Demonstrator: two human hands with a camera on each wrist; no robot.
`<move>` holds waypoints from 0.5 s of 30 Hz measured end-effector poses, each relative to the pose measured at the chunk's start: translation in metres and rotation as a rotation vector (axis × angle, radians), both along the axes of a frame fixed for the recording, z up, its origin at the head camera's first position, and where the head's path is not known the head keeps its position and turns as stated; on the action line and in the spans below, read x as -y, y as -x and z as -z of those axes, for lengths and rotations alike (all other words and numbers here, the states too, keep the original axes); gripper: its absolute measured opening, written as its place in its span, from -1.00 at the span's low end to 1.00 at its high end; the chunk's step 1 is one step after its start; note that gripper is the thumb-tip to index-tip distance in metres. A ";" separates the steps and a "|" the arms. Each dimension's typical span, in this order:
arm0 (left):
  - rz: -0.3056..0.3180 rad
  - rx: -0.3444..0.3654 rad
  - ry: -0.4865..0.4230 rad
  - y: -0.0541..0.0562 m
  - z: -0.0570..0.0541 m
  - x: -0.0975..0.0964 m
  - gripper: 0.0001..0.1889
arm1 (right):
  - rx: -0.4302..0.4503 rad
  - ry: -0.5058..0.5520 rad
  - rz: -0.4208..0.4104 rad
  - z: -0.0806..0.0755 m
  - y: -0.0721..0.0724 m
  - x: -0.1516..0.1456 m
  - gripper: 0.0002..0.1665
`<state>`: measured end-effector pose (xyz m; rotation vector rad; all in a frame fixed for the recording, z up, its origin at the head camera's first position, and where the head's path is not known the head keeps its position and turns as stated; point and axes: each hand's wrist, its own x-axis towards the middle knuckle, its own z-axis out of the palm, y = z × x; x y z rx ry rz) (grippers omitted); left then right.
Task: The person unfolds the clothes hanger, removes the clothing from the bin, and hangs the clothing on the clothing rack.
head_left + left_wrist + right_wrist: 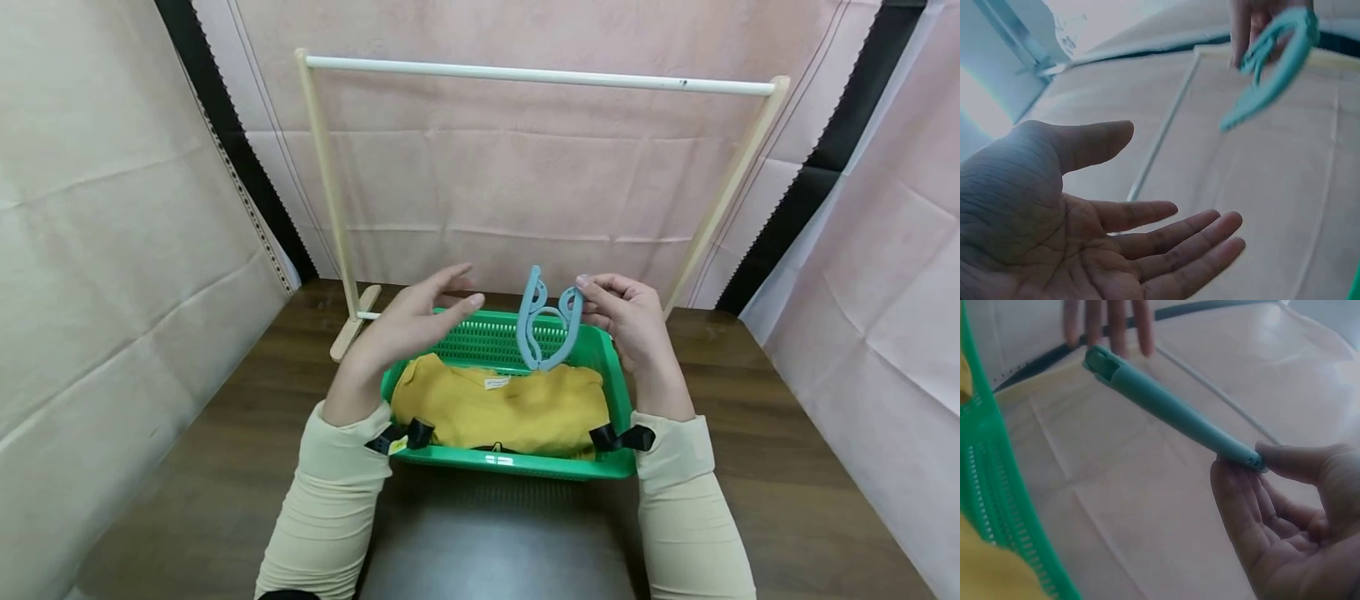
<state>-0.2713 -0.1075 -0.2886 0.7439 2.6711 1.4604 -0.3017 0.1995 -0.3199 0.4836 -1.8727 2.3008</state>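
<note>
A light blue folding clothes hanger [573, 327], folded into a U shape, is held up over the back of the basket. My right hand [628, 317] pinches one arm of it between thumb and fingers, as the right wrist view also shows at the end of the hanger [1166, 406]. Apart from the hanger, my left hand [416, 325] hovers over the basket's left side. Its palm and extended fingers appear in the left wrist view, holding nothing. Below both hands, a folded yellow garment [502, 417] with a white neck label lies in the green basket [510, 465].
Behind the basket stands a rack with a white horizontal bar [525, 75] and pale wooden posts [330, 183]. The basket rests on a dark brown wooden table [225, 467]. Pale fabric walls [112, 208] enclose the left, back and right sides.
</note>
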 end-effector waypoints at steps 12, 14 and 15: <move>0.041 -0.086 -0.018 0.006 0.010 -0.033 -0.41 | -0.054 -0.091 -0.043 -0.006 -0.012 0.019 -0.77; 0.031 -0.123 -0.026 0.007 0.012 -0.034 -0.52 | -0.064 -0.131 -0.047 -0.005 -0.012 0.022 -0.77; 0.025 -0.136 -0.028 0.008 0.012 -0.035 -0.56 | -0.069 -0.149 -0.051 -0.004 -0.012 0.024 -0.77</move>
